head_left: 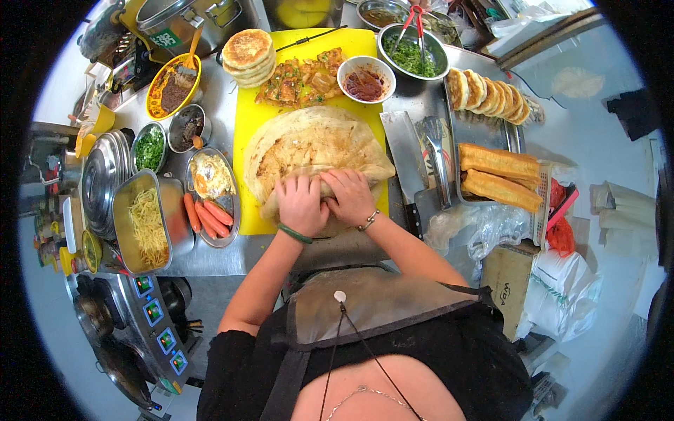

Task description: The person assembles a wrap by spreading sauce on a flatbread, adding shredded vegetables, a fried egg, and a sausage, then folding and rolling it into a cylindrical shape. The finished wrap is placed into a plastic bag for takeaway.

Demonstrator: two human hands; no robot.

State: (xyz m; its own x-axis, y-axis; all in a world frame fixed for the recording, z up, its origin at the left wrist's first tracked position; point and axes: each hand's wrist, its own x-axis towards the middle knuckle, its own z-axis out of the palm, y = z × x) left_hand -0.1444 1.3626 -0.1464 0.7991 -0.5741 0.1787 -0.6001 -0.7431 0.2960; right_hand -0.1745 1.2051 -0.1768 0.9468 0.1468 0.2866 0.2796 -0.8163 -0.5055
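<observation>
A large browned flatbread lies on the yellow cutting board, its near edge folded over toward the middle. My left hand grips that folded edge with curled fingers. Close beside it, my right hand holds the same fold, thumbs nearly meeting. Whatever is inside the fold is hidden. Beyond the bread are chopped, browned pieces with green bits, a white bowl of red sauce and a stack of round flatbreads. A cleaver and metal tongs lie to the right.
At left stand an oval plate of sausages and fried egg, a steel container of pale shreds and a yellow bowl with a brush. Right, a tray holds fried dough sticks and round breads. Chopped greens sit behind.
</observation>
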